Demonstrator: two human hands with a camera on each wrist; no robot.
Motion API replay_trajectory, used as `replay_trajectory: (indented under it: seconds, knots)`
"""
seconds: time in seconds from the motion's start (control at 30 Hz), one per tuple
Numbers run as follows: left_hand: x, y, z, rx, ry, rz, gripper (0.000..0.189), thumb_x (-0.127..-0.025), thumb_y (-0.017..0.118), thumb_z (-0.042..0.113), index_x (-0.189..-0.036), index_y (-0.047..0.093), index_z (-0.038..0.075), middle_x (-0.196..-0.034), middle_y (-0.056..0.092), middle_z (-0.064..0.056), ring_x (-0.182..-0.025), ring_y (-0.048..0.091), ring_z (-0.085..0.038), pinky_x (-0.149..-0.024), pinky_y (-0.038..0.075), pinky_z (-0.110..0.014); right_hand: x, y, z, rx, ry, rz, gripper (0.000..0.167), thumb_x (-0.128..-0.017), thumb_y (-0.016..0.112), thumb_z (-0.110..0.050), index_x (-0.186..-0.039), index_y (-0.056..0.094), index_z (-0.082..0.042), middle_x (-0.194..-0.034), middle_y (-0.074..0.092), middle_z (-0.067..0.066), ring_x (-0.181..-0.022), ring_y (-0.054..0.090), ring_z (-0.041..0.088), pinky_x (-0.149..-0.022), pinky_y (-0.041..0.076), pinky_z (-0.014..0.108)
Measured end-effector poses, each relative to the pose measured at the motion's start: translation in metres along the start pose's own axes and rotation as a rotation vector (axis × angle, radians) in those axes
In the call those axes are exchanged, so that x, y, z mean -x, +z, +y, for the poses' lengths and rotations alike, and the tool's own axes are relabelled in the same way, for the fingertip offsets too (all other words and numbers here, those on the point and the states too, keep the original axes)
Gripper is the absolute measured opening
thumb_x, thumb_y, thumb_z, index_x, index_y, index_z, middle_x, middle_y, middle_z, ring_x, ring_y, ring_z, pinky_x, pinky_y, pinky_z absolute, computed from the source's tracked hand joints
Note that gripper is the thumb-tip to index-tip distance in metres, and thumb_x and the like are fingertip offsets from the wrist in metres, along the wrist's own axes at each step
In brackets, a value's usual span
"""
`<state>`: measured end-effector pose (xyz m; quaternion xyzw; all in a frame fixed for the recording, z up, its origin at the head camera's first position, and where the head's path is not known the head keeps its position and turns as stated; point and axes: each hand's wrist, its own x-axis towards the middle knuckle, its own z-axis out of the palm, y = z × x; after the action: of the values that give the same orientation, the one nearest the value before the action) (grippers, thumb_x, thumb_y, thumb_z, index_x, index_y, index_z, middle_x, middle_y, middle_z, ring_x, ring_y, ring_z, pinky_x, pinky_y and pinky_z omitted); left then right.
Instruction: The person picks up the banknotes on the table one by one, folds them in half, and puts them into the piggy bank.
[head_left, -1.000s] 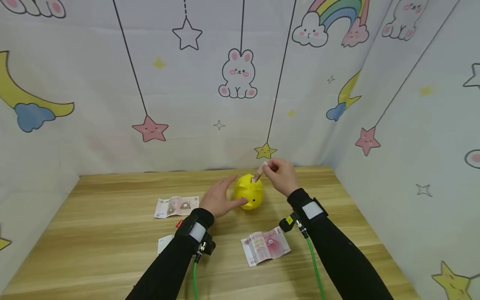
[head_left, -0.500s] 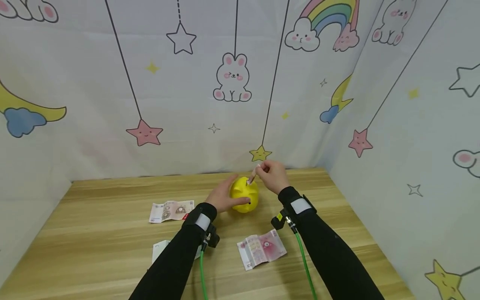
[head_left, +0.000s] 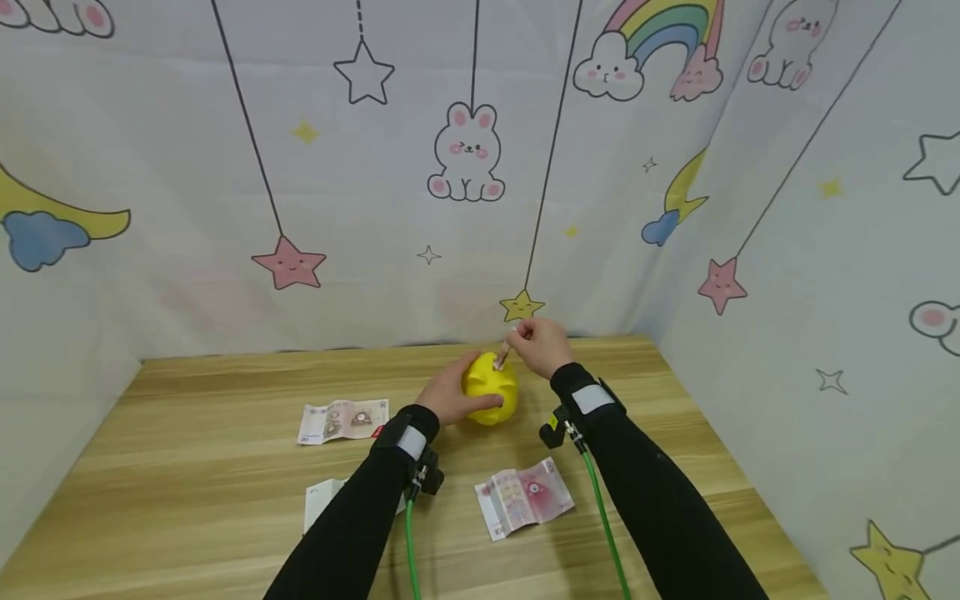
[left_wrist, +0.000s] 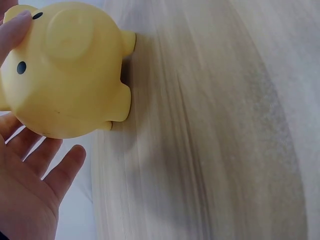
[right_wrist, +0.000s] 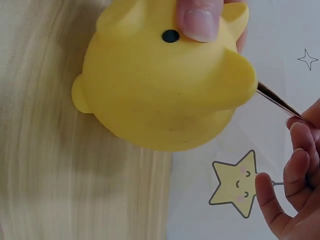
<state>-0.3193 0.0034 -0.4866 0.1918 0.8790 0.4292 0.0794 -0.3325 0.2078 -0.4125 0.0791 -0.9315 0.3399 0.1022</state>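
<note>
while our left hand (head_left: 450, 398) steadies the yellow piggy bank (head_left: 487, 388) from nine o'clock, our right hand (head_left: 542, 346) works at its two o'clock. the left is grasping the bank with a fairly wide spread, thumb (left_wrist: 14, 32) laid by one eye, fingers (left_wrist: 65, 167) fanned round the far side. the right is nearly closed, pinching a folded note (head_left: 503, 355) between thumb and fingertips, its other fingers loosely bent; the note's lower end meets the top of the bank, though we cannot tell how deep it goes. we count one bank, standing toward twelve o'clock on the wood-grained table (head_left: 225, 492), and two notes lying flat: a pink creased note (head_left: 524, 498) between five and six o'clock of the bank, and a paler brownish note (head_left: 343, 421) at nearly nine. one white sheet (head_left: 318, 502) shows at eight, partly hidden under our left sleeve (head_left: 341, 533). the bank is round and matte, with two black oval eyes (left_wrist: 21, 67), a blunt snout (left_wrist: 69, 34), stubby feet (left_wrist: 120, 104), and a few faint dark smudges (right_wrist: 175, 127) on its side.
</note>
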Motion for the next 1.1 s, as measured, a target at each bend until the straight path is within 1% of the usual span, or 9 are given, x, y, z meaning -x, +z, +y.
replay_trajectory:
  seconds: [0.07, 0.2, 0.3, 0.47, 0.57, 0.7, 0.9, 0.93, 1.1]
  knots:
    - [0.000, 0.000, 0.000, 0.003, -0.004, 0.001, 0.098, -0.090, 0.083, 0.053, -0.167, 0.037, 0.011, -0.164, 0.047, -0.015, -0.143, 0.052, -0.037, -0.117, 0.043, -0.054, -0.004, -0.002, -0.004, 0.048, -0.015, -0.020, 0.025, -0.102, 0.063, -0.019, -0.078, 0.059, -0.010, -0.065, 0.045, -0.001, -0.060, 0.043, 0.017, -0.060, 0.035, 0.029]
    - [0.000, -0.001, 0.000, -0.005, -0.003, 0.001, 0.097, -0.091, 0.082, 0.052, -0.167, 0.037, 0.012, -0.163, 0.049, -0.014, -0.141, 0.054, -0.035, -0.116, 0.045, -0.052, -0.015, -0.004, -0.013, 0.148, -0.055, -0.067, 0.032, -0.101, 0.062, -0.019, -0.072, 0.052, -0.012, -0.063, 0.038, -0.003, -0.057, 0.037, 0.015, -0.059, 0.030, 0.028]
    - [-0.001, -0.002, 0.001, -0.010, -0.002, 0.001, 0.096, -0.092, 0.082, 0.051, -0.166, 0.037, 0.012, -0.161, 0.050, -0.015, -0.137, 0.056, -0.034, -0.114, 0.046, -0.052, -0.022, -0.003, -0.019, 0.193, -0.079, -0.104, 0.036, -0.100, 0.062, -0.018, -0.068, 0.048, -0.013, -0.061, 0.035, -0.003, -0.055, 0.035, 0.015, -0.059, 0.028, 0.028]
    - [0.000, -0.002, 0.004, -0.011, -0.015, -0.010, 0.095, -0.092, 0.082, 0.051, -0.167, 0.037, 0.012, -0.160, 0.052, -0.015, -0.133, 0.058, -0.035, -0.114, 0.047, -0.052, -0.028, 0.000, -0.023, 0.187, -0.052, -0.150, 0.037, -0.101, 0.063, -0.018, -0.067, 0.050, -0.014, -0.059, 0.037, -0.003, -0.055, 0.038, 0.015, -0.058, 0.031, 0.028]
    - [0.000, -0.001, 0.004, -0.008, -0.020, -0.014, 0.095, -0.093, 0.082, 0.050, -0.167, 0.036, 0.012, -0.160, 0.052, -0.015, -0.133, 0.058, -0.035, -0.115, 0.047, -0.052, -0.030, 0.003, -0.021, 0.156, -0.017, -0.147, 0.040, -0.101, 0.063, -0.017, -0.064, 0.049, -0.014, -0.059, 0.040, -0.003, -0.054, 0.039, 0.015, -0.057, 0.031, 0.027]
    - [0.000, -0.001, 0.004, -0.011, -0.024, -0.002, 0.094, -0.093, 0.082, 0.051, -0.166, 0.038, 0.012, -0.159, 0.053, -0.015, -0.132, 0.058, -0.034, -0.114, 0.047, -0.052, -0.031, 0.007, -0.016, 0.106, 0.011, -0.113, 0.043, -0.101, 0.063, -0.015, -0.061, 0.047, -0.014, -0.058, 0.047, -0.002, -0.053, 0.040, 0.015, -0.056, 0.031, 0.027]
    - [0.002, 0.001, 0.004, -0.017, -0.013, 0.000, 0.094, -0.093, 0.082, 0.050, -0.166, 0.038, 0.012, -0.158, 0.054, -0.014, -0.132, 0.059, -0.034, -0.113, 0.048, -0.051, -0.027, 0.017, -0.011, 0.118, 0.025, -0.084, 0.042, -0.101, 0.065, -0.015, -0.062, 0.050, -0.012, -0.057, 0.040, -0.002, -0.053, 0.040, 0.015, -0.054, 0.032, 0.027]
    - [0.002, 0.000, 0.005, -0.016, -0.011, -0.002, 0.093, -0.093, 0.082, 0.050, -0.166, 0.038, 0.011, -0.157, 0.055, -0.014, -0.131, 0.059, -0.034, -0.113, 0.048, -0.051, -0.025, 0.017, -0.012, 0.132, 0.021, -0.083, 0.041, -0.102, 0.065, -0.015, -0.063, 0.052, -0.011, -0.057, 0.039, -0.002, -0.053, 0.040, 0.015, -0.054, 0.032, 0.027]
    - [0.002, 0.000, 0.005, -0.011, -0.005, -0.001, 0.093, -0.093, 0.082, 0.049, -0.165, 0.039, 0.011, -0.156, 0.056, -0.014, -0.130, 0.060, -0.033, -0.113, 0.049, -0.050, -0.012, 0.018, -0.014, 0.161, -0.028, -0.068, 0.029, -0.102, 0.067, -0.015, -0.074, 0.061, -0.008, -0.063, 0.047, 0.000, -0.059, 0.046, 0.017, -0.057, 0.036, 0.027]
